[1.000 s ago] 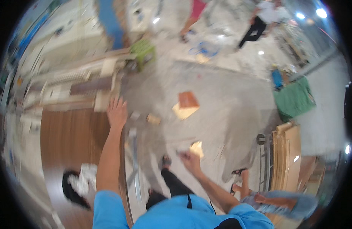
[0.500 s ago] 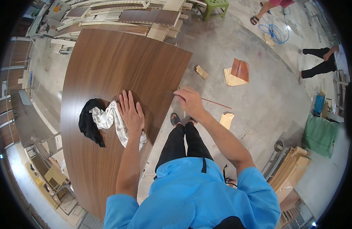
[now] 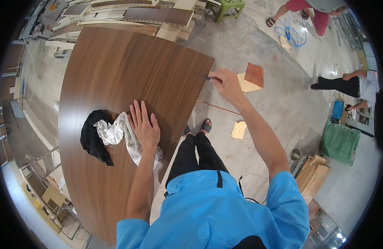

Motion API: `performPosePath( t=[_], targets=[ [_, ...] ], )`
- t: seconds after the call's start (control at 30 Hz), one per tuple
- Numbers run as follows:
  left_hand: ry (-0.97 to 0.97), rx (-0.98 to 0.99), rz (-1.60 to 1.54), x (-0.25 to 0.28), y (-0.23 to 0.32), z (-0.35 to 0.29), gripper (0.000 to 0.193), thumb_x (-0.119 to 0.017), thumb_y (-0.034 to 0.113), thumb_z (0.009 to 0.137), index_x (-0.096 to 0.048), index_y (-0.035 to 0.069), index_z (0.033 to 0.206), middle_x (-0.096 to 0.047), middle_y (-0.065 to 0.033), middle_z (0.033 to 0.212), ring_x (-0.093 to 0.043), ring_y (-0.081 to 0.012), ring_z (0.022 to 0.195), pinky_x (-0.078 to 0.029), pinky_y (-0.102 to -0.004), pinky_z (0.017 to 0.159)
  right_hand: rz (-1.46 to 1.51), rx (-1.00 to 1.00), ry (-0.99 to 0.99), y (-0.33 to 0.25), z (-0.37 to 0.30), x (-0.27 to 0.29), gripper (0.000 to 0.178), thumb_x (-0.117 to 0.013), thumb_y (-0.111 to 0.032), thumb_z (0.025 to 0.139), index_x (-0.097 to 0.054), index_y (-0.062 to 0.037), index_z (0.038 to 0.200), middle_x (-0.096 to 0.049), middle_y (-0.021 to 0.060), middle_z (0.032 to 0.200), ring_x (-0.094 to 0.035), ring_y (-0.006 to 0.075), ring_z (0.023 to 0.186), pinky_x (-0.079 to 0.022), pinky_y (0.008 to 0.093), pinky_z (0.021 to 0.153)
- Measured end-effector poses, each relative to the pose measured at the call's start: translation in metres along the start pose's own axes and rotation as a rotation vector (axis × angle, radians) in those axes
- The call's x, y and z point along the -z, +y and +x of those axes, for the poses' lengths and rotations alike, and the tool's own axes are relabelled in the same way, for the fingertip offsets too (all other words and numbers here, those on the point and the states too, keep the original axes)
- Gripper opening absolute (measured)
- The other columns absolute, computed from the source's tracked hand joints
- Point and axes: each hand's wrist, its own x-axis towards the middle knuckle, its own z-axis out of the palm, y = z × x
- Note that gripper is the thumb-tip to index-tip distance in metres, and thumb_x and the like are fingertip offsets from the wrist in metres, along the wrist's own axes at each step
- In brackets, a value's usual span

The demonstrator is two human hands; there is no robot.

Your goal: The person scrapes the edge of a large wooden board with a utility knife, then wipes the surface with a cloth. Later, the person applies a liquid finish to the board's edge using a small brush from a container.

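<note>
The main item, a wood-grain panel [image 3: 129, 62], dark brown, takes up the left half of the frame from upper left to lower left, its nearest corner pointing to the upper centre.

My left hand [image 3: 146, 130] is left of centre, palm down on the face of the panel, fingers extended and slightly apart; it grips nothing. A white cloth [image 3: 112, 132] lies just beside it on the thumbless side and runs under the wrist, its end showing on the other side. Whether the cloth touches my skin I cannot tell. A black cloth [image 3: 94, 139] adjoins the white one, farther left.

My right hand [image 3: 227, 83], right of the upper centre, is curled with thumb and fingers pinched on a small dark item [image 3: 209, 77]. Its kind cannot be determined; most of it is hidden by the fingers. The item's visible tip is at the right edge of the panel, just below the corner; contact cannot be confirmed. The panel therefore lies to the left of this hand and under the other.

On the floor right of my right hand: a reddish-brown piece [image 3: 254, 75] overlapping a pale yellow sheet [image 3: 246, 85].
</note>
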Motion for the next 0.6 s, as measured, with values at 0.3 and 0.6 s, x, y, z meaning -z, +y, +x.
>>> performPosePath(
  t=[0.3,0.6],
  targets=[
    [-0.024,-0.036,0.020,0.004,0.000,0.002,0.062,-0.054,0.027,0.104,-0.037,0.005,0.159,-0.029,-0.0183,0.168,-0.024,-0.0383,0.156,-0.016,-0.0582,0.125,-0.050,-0.297,0.375,0.055,0.037,0.024,0.019,-0.072,-0.014,0.087,-0.077,-0.0016,0.100,-0.074,0.0176,0.094,-0.071,0.0320,0.084,-0.054,0.0408,0.079],
    [-0.002,-0.327,-0.080,-0.043,0.100,0.078,0.079,-0.060,0.042,0.098,-0.033,-0.002,0.157,-0.029,-0.0219,0.166,-0.022,-0.0427,0.154,-0.013,-0.0634,0.124,0.570,-0.788,0.435,-0.005,-0.150,-0.015,0.020,-0.075,-0.007,0.090,-0.075,0.0042,0.107,-0.073,0.0034,0.090,-0.064,0.0105,0.076,-0.051,0.0268,0.069]
  ],
)
